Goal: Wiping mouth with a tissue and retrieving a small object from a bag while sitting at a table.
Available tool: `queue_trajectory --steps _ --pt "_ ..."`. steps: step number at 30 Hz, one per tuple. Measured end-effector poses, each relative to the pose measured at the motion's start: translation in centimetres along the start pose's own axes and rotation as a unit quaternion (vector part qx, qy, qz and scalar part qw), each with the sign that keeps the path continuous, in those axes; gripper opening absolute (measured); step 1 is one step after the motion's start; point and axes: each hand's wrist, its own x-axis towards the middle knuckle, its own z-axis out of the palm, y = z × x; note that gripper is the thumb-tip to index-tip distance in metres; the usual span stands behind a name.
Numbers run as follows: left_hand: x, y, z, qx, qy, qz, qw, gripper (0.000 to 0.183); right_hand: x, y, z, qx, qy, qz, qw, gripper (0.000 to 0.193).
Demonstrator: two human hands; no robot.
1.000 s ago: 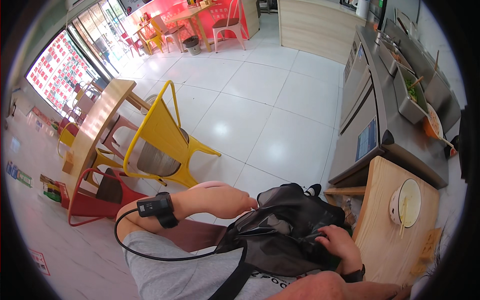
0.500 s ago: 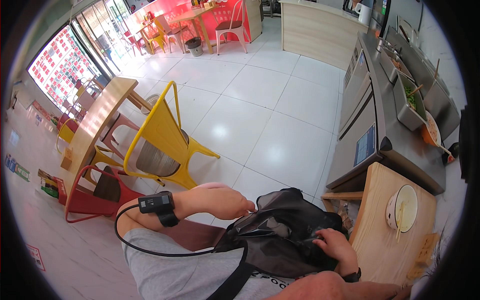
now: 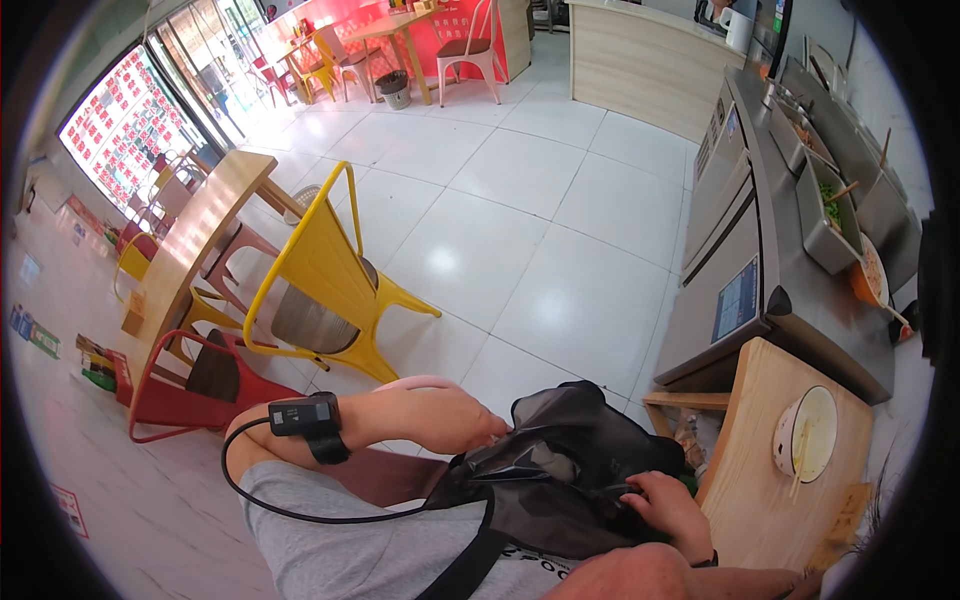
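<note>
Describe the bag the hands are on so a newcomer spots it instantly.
Start at the wooden table at lower right with the white bowl on it. Just left of it, on the person's lap, sits a black bag, with the left hand at its opening and the right hand on top. It is the only soft, dark, crumpled thing among hard furniture.

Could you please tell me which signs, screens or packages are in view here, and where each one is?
Red window posters with pale print: far left, on the shopfront glass.
Small blue tilted screen: right, on the steel counter's front edge.
Flat colourful packages: left floor, beside the red metal chair.
</note>
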Motion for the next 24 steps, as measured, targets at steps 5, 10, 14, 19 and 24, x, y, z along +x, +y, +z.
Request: queue_trajectory --steps 5,10,14,19,24 --pt "-0.1 -0.1 0.2 0.030 0.020 0.012 0.999 0.022 0.1 0.1 0.0 -0.002 0.003 -0.005 1.000 0.037" --pt "0.0 0.5 -0.6 0.027 -0.007 -0.003 1.000 0.024 0.0 0.0 0.0 -0.007 0.008 -0.005 1.000 0.038" --pt "-0.1 0.5 -0.5 0.056 -0.021 -0.009 0.998 0.032 0.0 -0.6 -0.3 -0.004 -0.005 0.014 1.000 0.037" --pt "-0.1 0.9 -1.0 0.071 -0.044 -0.027 0.996 0.039 -0.1 -0.5 -0.3 -0.004 -0.003 0.012 1.000 0.037" --pt "-0.1 0.9 -1.0 0.075 -0.053 -0.042 0.995 0.042 0.0 -0.5 -0.3 -0.007 -0.008 0.018 1.000 0.038"
